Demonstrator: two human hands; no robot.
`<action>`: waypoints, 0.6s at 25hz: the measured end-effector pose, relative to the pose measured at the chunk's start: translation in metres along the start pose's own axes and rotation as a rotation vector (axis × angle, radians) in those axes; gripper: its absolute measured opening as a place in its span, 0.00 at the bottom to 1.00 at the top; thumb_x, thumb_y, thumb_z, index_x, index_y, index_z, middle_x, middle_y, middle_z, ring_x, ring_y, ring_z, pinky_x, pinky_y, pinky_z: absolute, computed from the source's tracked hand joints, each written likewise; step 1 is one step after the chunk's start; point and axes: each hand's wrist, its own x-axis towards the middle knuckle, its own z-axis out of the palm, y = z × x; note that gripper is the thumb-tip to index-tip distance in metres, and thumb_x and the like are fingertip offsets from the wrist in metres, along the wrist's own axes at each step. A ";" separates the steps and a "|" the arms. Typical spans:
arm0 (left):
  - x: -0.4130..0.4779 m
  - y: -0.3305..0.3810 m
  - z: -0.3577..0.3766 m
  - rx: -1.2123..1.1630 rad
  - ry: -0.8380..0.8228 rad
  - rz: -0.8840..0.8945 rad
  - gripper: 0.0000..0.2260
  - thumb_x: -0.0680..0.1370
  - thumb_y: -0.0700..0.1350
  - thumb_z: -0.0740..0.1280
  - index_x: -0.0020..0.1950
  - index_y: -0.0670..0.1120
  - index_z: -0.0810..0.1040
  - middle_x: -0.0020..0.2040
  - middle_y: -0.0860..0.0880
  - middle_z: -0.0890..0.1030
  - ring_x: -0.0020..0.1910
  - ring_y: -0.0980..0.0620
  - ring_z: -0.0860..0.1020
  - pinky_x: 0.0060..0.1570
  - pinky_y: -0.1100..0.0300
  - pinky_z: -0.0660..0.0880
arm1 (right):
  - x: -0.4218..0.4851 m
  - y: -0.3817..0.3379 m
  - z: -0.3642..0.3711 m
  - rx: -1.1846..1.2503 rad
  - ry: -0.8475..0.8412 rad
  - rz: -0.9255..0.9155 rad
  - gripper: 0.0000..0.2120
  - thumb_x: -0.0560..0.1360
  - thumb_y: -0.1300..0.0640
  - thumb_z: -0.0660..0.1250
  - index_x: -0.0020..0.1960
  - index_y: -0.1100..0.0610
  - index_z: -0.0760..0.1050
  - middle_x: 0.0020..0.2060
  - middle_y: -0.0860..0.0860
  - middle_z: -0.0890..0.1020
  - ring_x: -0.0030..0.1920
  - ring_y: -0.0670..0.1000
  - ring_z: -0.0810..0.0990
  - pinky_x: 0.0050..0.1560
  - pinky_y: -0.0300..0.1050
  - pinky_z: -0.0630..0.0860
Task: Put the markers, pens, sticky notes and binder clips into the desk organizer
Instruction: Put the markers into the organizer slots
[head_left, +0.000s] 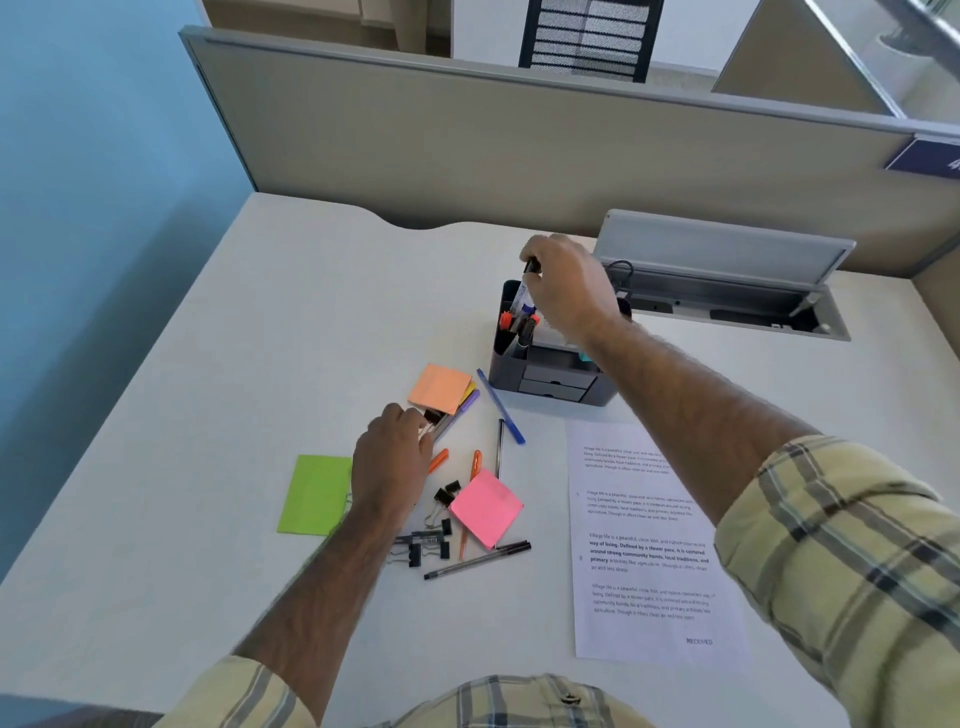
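Checked shirt (519, 701) is cut off at the worktop's (208, 415) near edge. Mid-worktop, the left hand's (392, 462) fingers pinch a black-capped marker (434, 417), half hidden under the orange pad (439, 387); green pad (314, 493) and pink pad (485, 506) make three. Clips (431, 540) overlap, count unclear. Four pens (478, 558) lie loose. Toward the far edge, the right hand (566, 286) grips a white marker (521, 299) upright, its tip hidden inside the organizer (550, 379).

The right hand (566, 291) holds a marker (522, 293) upright over the organizer (550, 382) while the left hand (392, 462) grips another marker (435, 418) on the desk (208, 364).
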 end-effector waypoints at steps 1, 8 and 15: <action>-0.002 -0.002 0.003 0.020 0.011 0.018 0.09 0.78 0.46 0.69 0.57 0.45 0.79 0.50 0.46 0.77 0.47 0.46 0.78 0.43 0.51 0.76 | 0.001 0.003 0.006 -0.024 -0.038 -0.006 0.12 0.79 0.62 0.64 0.60 0.58 0.79 0.55 0.56 0.81 0.52 0.58 0.80 0.49 0.49 0.76; 0.012 0.002 0.011 0.166 0.038 0.088 0.08 0.78 0.48 0.68 0.55 0.46 0.79 0.49 0.47 0.77 0.47 0.46 0.76 0.45 0.51 0.73 | -0.010 0.017 0.019 -0.023 -0.096 0.000 0.14 0.80 0.62 0.60 0.61 0.58 0.79 0.55 0.56 0.82 0.51 0.56 0.79 0.44 0.45 0.72; 0.005 0.009 0.019 0.172 0.025 0.049 0.13 0.78 0.54 0.69 0.56 0.46 0.77 0.52 0.47 0.77 0.50 0.47 0.76 0.49 0.51 0.74 | -0.075 0.014 -0.004 0.224 0.087 0.035 0.10 0.80 0.59 0.64 0.57 0.56 0.82 0.49 0.50 0.84 0.45 0.47 0.79 0.48 0.43 0.77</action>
